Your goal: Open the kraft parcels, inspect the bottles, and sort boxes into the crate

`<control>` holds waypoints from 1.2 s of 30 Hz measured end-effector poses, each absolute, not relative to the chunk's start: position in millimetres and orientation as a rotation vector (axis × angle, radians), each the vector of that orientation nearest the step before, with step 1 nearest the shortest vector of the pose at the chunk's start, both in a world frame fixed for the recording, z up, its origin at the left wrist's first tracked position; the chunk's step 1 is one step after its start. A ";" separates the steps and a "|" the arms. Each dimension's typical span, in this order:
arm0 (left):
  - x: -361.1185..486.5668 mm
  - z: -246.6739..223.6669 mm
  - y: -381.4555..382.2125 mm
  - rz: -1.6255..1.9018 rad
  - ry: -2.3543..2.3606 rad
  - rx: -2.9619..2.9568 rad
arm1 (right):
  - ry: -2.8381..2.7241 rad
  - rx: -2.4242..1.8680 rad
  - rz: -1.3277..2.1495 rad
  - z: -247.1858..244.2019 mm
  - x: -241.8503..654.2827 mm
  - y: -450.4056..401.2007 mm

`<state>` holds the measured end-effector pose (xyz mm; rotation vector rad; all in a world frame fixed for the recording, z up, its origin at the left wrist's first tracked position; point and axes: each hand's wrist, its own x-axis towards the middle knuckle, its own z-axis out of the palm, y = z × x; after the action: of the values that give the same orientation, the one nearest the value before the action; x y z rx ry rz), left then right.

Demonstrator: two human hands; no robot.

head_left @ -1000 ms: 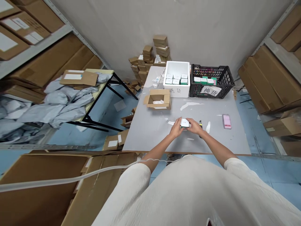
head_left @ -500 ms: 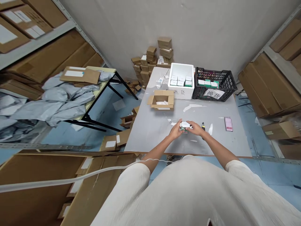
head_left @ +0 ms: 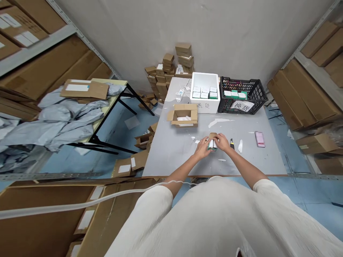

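Over the near part of the grey table (head_left: 182, 157), a small white and green box (head_left: 212, 145) is held between my two hands, with a brown cardboard flap standing up at its top. My left hand (head_left: 203, 147) grips the box's left side. The fingers of my right hand (head_left: 222, 142) close on its right side and upper edge. What is inside the box cannot be made out. Right of my right hand lies a black and yellow cutter (head_left: 232, 144), and beside it a white paper scrap (head_left: 240, 146).
An open carton (head_left: 184, 123) lies ahead on the left. Behind stand a white foam box (head_left: 205, 106) and a black crate (head_left: 242, 107), both with small boxes inside. A pink item (head_left: 259, 139) lies right. A white cable (head_left: 112, 195) crosses near my left arm.
The box in my hands now shows a raised brown flap where its white top faced up before. My right hand has shifted onto its upper edge. The view has shifted slightly.
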<state>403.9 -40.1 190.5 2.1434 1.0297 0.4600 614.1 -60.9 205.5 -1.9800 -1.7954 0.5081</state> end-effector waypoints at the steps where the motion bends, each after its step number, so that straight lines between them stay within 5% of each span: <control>1: 404.3 190.8 -39.4 0.461 1.030 2.171 | -1.861 -1.956 0.521 207.0 612.5 -63.9; 36: 402.7 211.1 -5.0 0.293 0.835 2.472 | -2.074 -1.835 0.546 216.7 629.8 -83.9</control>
<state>402.7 -5.0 211.1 2.4719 0.8346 0.2927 629.8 -83.9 216.7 -1.8351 -2.0738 0.5465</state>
